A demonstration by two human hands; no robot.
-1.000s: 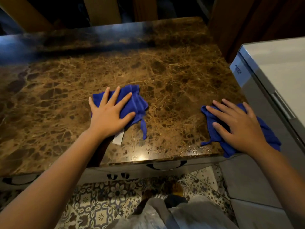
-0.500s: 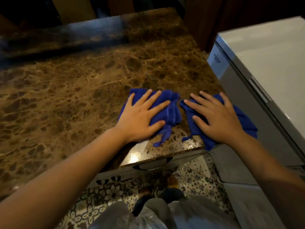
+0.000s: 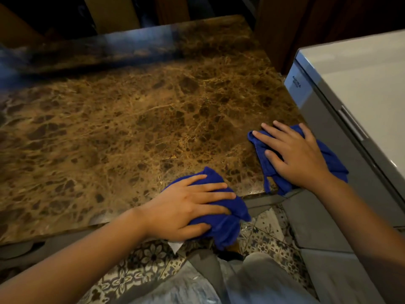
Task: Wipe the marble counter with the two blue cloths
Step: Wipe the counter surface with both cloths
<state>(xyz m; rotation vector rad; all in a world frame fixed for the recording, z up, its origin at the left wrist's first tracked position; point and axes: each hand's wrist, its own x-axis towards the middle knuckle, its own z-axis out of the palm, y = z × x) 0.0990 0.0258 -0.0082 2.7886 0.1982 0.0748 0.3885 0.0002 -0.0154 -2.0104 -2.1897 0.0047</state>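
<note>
I see the brown marble counter (image 3: 131, 128) filling the left and middle of the view. My left hand (image 3: 186, 207) lies at its near edge, fingers curled loosely over a bunched blue cloth (image 3: 225, 227) that spills past the edge above the patterned floor tiles (image 3: 142, 260). A white tag (image 3: 175, 245) pokes out under my wrist. Further right, my right hand (image 3: 298, 156) presses flat, fingers spread, on the second blue cloth (image 3: 265, 170) at the counter's near right corner, just beside the grey appliance (image 3: 361, 95). That cloth overhangs the edge a little.
</note>
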